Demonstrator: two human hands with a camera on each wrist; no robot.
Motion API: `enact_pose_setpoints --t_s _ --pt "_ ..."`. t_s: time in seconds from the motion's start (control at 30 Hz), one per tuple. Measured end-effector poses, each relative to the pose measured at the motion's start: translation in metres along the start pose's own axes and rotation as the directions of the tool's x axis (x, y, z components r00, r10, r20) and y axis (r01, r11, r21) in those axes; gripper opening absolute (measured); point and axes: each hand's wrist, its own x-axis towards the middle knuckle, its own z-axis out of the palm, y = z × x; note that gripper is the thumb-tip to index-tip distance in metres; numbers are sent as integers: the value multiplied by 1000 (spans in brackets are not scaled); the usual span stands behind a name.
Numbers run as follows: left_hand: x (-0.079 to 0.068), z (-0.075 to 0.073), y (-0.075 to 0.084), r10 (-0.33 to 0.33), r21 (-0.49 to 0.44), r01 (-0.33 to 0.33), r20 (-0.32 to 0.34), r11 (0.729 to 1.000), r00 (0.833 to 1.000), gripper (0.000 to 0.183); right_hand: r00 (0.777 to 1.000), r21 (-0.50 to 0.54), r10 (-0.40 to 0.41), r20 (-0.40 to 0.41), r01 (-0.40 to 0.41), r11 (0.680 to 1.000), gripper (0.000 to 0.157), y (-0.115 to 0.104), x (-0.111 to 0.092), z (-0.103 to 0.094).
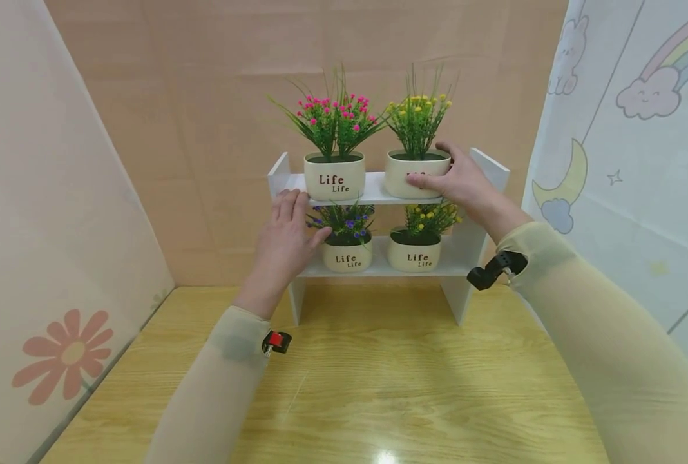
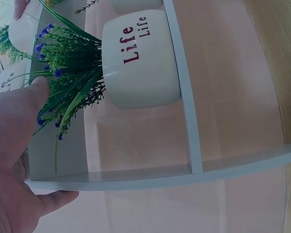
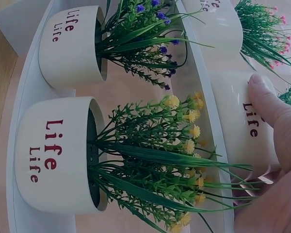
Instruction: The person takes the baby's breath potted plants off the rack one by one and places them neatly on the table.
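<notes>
A white two-tier shelf point(image 1: 455, 299) bears cream flowerpots lettered "Life". My right hand point(image 1: 468, 183) grips the upper right flowerpot point(image 1: 399, 180), which holds yellow flowers; its thumb lies across the front lettering and its fingers go round the right side. That pot stands on the upper board. At the shelf's upper left end, my left hand point(image 1: 280, 241) holds the side panel point(image 2: 136, 184), thumb inward and one finger along the outside. Beside it on the upper board is the pink-flowered pot point(image 1: 328, 183). Some fingers are hidden behind the shelf and pot.
On the lower board stand a purple-flowered pot point(image 1: 344, 259) and another yellow-flowered pot point(image 1: 415, 256). The shelf rests on a wood-grain table point(image 1: 373, 380) against a tan backdrop point(image 1: 205, 129). Patterned cloth walls point(image 1: 622, 167) close in both sides.
</notes>
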Motion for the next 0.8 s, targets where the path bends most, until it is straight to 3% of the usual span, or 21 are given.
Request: enact_pose_setpoints --t_s 0.27,0.8 --pt "-3 0 -1 38 17 -38 -38 999 999 84 999 6 -19 -33 19 1000 118 1 -3 -1" --pt "-3 1 -1 18 -2 -18 -45 1000 999 82 998 10 3 -55 -2 1000 118 -11 -23 -7"
